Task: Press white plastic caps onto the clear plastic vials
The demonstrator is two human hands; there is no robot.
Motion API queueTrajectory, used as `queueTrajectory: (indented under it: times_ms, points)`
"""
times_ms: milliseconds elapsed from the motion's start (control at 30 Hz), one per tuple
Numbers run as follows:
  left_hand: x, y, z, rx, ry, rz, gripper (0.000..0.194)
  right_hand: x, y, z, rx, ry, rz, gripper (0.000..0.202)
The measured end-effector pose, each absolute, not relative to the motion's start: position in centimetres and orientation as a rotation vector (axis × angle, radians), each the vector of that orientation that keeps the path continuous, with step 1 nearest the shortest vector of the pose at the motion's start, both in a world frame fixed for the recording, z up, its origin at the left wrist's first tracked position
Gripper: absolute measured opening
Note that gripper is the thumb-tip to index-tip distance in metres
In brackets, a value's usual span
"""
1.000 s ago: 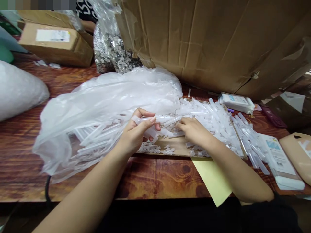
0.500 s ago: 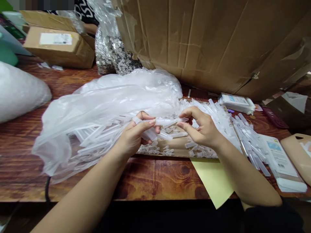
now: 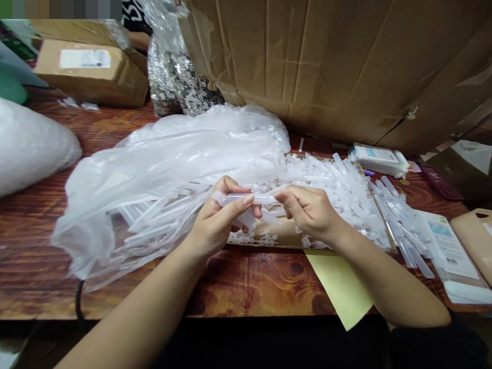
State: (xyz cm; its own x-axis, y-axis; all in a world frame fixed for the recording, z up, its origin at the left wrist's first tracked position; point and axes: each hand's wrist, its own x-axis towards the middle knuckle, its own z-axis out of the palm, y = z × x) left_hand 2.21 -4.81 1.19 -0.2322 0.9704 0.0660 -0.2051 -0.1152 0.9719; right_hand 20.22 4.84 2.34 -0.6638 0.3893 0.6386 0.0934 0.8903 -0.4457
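Note:
My left hand (image 3: 221, 218) is closed around a clear plastic tube (image 3: 263, 199), held level, with more clear tubes bunched under its fingers. At the tube's right end, my right hand (image 3: 307, 210) pinches with thumb and forefinger; whatever small part lies between them is hidden. Beneath both hands is a shallow cardboard tray (image 3: 280, 230) holding loose tubes and small clear plastic pieces. A large translucent plastic bag (image 3: 184, 154) with many tubes in its mouth lies to the left of the tray.
A big cardboard box (image 3: 326, 72) stands behind the tray. At the back are a bag of small metal parts (image 3: 184, 77) and a carton (image 3: 88, 72). Loose tubes (image 3: 403, 230) and flat white packs (image 3: 453, 256) lie right. Yellow paper (image 3: 342, 287) overhangs the front edge.
My right hand has closed in on the tube's right end, its fingers now curled tighter. My left hand keeps its hold and sits slightly further right.

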Motion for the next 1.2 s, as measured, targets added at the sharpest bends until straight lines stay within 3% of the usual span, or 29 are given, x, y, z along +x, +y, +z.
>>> queueTrajectory:
  times_ms: [400,867,933,1100,1200]
  points:
    - [2.5,-5.0,1.3,0.888,1.112,1.496,0.037,20.2,3.9,2.6,-0.307,-2.325,0.349,0.020]
    - [2.6,-5.3,1.2,0.907,1.036,1.456,0.033,20.3,3.4,2.7,-0.351,-2.283,0.529,0.010]
    - [2.5,-5.7,1.1,0.977,1.068,1.459,0.031,20.2,3.3,2.5,-0.400,-2.235,0.765,0.008]
    - [2.5,-6.7,0.5,1.491,1.257,1.475,0.019,19.9,3.5,2.8,-0.751,-1.770,2.049,0.033]
    - [2.6,-6.6,0.4,1.575,1.278,1.419,0.019,20.8,4.3,4.1,-0.824,-1.801,2.135,0.035]
